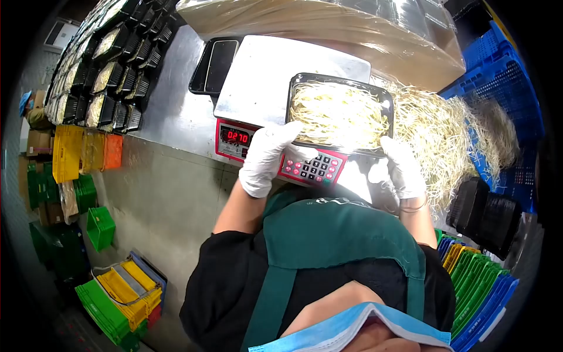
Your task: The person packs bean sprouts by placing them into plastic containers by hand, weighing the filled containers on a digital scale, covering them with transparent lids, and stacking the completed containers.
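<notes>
A black plastic tray (291, 104) filled with bean sprouts (340, 114) is held between my two gloved hands. My left hand (267, 152) grips its near left corner, thumb up on the rim and fingers beneath. At the near right corner, my right hand (402, 170) closes on the rim in the same way. The tray is over the right part of a digital scale (258, 76) with a pale metal platform; whether it touches the platform I cannot tell. The red display (237, 136) appears to read 0.270. Partly covered by my left hand is the keypad (314, 167).
Loose bean sprouts (437, 141) are heaped right of the scale, beside a blue crate (504, 76). Stacked filled trays (108, 76) stand far left. A plastic-wrapped box (328, 29) lies behind the scale. Black trays (484, 214) sit at right; green crates (478, 287) are below them.
</notes>
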A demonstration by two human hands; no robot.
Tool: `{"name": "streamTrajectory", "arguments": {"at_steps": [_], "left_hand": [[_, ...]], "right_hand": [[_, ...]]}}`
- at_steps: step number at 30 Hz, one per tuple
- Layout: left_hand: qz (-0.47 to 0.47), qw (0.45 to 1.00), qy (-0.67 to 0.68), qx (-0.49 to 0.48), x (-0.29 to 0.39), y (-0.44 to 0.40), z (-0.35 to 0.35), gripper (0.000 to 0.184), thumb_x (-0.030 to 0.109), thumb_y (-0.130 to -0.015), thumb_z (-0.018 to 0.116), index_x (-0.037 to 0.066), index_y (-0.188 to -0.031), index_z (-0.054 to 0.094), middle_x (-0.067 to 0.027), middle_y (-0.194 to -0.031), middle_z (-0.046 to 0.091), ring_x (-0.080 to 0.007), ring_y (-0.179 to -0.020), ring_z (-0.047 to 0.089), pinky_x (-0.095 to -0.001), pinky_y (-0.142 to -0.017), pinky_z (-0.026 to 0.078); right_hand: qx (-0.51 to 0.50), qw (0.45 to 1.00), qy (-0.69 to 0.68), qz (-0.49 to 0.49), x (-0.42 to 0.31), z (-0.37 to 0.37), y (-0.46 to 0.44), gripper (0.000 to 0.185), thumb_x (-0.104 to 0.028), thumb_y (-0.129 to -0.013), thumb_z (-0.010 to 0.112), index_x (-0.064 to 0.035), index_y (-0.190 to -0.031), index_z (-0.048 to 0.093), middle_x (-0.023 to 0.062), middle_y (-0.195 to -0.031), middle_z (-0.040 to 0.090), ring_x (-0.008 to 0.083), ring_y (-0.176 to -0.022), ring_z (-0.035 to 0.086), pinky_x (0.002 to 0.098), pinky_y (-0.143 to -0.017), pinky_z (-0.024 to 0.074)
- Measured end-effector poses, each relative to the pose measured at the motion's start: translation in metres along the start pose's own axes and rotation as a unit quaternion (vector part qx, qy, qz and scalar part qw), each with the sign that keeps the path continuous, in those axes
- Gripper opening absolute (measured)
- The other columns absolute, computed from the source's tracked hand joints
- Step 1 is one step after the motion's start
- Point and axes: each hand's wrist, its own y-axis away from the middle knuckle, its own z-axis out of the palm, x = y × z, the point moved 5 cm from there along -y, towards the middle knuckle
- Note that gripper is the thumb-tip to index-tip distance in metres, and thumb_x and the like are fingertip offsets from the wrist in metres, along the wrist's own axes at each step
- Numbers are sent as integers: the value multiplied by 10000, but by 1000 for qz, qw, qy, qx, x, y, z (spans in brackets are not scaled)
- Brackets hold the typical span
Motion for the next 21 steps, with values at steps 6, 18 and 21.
{"name": "streamTrajectory", "arguments": {"at_steps": [6,18,21], "left_hand": [[46,994,96,23,-9,-10,-11,250,82,-891,581,-102,-1056,617,-158,-988,677,-194,-854,674,-295,-755,547],[47,990,134,27,-12,-9,-4,320,113,-916,536,-126,-1128,548,-197,-1066,641,-237,-921,664,-352,-808,563],[60,990,125,24,-10,-10,-5,349,111,-920,533,-134,-1168,511,-203,-1090,626,-248,-941,656,-353,-799,566]], "right_hand": [[67,998,3,4,-14,32,16,254,-194,-931,549,41,-937,645,90,-758,672,114,-532,597,217,-487,468],[63,992,87,-61,9,4,7,268,-234,-939,564,11,-885,658,41,-726,652,84,-547,581,207,-479,441],[99,977,177,-62,7,-4,8,253,-235,-935,572,3,-902,647,39,-732,648,96,-581,579,239,-561,471]]}}
